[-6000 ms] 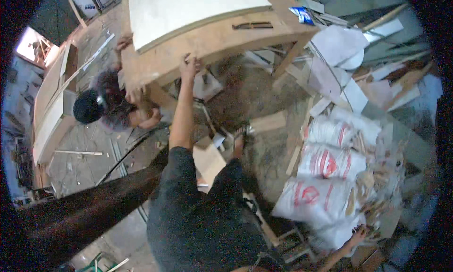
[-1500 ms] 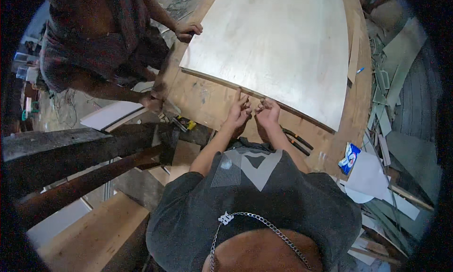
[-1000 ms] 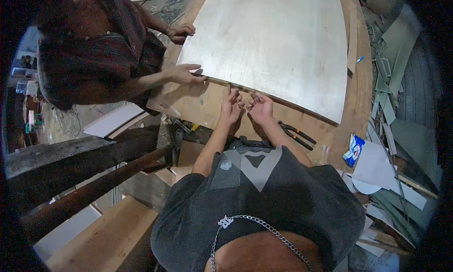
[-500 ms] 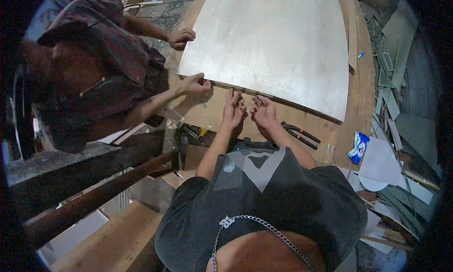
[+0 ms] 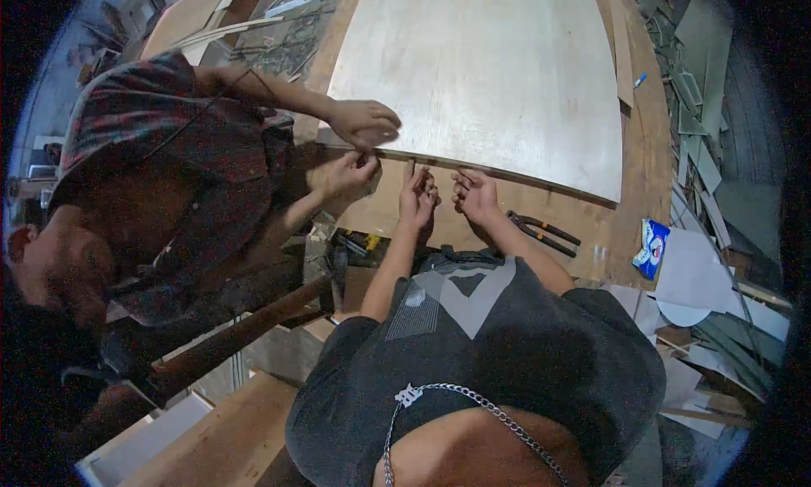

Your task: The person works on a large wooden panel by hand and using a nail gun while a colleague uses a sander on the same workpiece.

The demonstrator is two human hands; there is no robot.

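A large pale plywood panel (image 5: pixel 477 73) lies on a wooden worktable (image 5: pixel 646 153), its near edge dark and running just beyond my hands. My left hand (image 5: pixel 416 198) is closed at that edge, with one finger reaching up to it. Beside it, my right hand (image 5: pixel 476 195) has its fingers curled in by the same edge. Anything within either hand's fingers is too small to make out. Pincers (image 5: pixel 545 233) with black and orange handles rest right of my right forearm. At the panel's left corner, a co-worker's two hands (image 5: pixel 365 124) are close together, one above the edge, one below.
A blue and white packet (image 5: pixel 650 249) sits at the table's right edge, near white sheets (image 5: pixel 694 272). Offcuts (image 5: pixel 697 162) litter the right side. A yellow-and-black tool (image 5: pixel 363 242) lies left of my left forearm. The co-worker (image 5: pixel 177 191) leans in from the left.
The co-worker's far hand has come off the panel's left side and moved right, over the corner. The co-worker's head has leaned into view. My hands have barely moved.
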